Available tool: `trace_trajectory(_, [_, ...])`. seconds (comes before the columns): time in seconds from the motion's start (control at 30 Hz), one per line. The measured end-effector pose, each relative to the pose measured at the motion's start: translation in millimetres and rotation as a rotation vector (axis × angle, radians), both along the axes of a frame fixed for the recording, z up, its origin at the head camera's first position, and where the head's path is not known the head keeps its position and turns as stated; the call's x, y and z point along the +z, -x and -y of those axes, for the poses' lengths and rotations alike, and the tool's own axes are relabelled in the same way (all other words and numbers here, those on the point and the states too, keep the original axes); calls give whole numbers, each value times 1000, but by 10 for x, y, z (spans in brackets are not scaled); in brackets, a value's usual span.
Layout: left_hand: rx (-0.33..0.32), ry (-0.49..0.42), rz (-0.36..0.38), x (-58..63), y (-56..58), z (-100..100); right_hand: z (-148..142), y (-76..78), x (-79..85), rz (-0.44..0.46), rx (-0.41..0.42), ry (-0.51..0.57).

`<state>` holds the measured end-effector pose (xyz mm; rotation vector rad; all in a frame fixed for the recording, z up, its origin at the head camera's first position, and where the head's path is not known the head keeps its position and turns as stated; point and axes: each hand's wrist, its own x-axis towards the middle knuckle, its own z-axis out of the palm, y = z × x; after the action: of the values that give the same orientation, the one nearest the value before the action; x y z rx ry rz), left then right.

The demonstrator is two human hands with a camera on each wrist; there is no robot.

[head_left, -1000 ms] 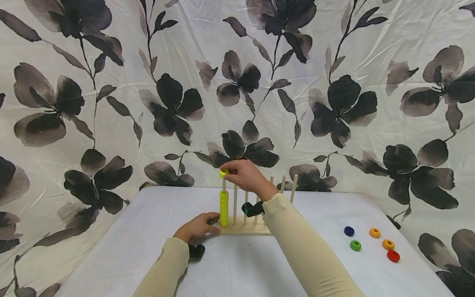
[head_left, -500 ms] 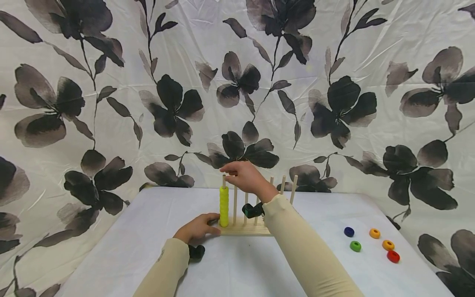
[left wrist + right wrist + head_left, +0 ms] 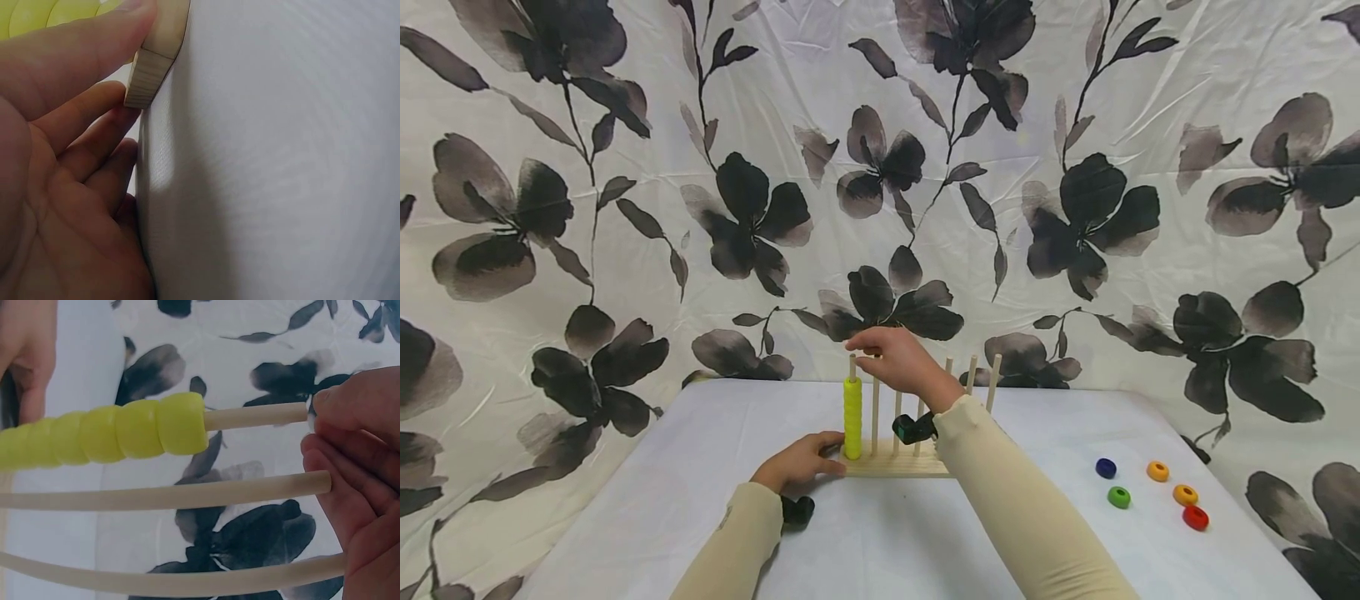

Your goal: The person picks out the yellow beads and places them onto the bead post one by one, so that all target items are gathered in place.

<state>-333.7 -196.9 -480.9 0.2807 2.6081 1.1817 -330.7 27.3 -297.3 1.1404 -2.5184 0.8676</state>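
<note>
A wooden peg rack (image 3: 895,468) stands on the white table. Its leftmost peg bears a stack of yellow beads (image 3: 852,421), with the bare peg tip (image 3: 256,417) showing above them. My left hand (image 3: 801,461) steadies the rack's left end, thumb (image 3: 75,56) on one side of the base (image 3: 150,78) and fingertips on the other. My right hand (image 3: 898,358) hovers at the top of that peg, holding nothing; its fingertips (image 3: 325,403) are right by the peg's end, thumb and fingers apart.
Further pegs (image 3: 992,383) without beads rise along the rack, partly behind the right hand. On the table's right lie a blue bead (image 3: 1105,468), a green bead (image 3: 1118,497), two orange beads (image 3: 1157,472) and a red bead (image 3: 1196,517). Floral cloth (image 3: 880,217) hangs behind.
A yellow bead that the right hand pinched at the peg's top was let go and dropped onto the stack. The right hand stays by the peg tip; the left hand has not moved.
</note>
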Motion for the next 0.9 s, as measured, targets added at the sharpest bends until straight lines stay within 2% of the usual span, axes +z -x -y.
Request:
trace_trajectory(0.17, [5,6,4,5,-1,20,-38,-11,-8,-44,-17,-17])
trace_trajectory(0.3, [19,13,9,44,-42,49,-82,-18,6,-95,-31,-41])
trace_trajectory(0.47, [31,22,-3,78,-73,72,-237,-59,88,-141,-30,-18])
trace_trajectory(0.6, [47,65,-47,111,-50,94,-438,-83,187,-175,-54,-7])
trace_trajectory(0.77, [66,167,-132,300,-5,112,-780,-70,279,-221,-145,13])
trace_trajectory(0.9, [79,261,-212,504,53,147,-1097,-34,263,-182,-247,17])
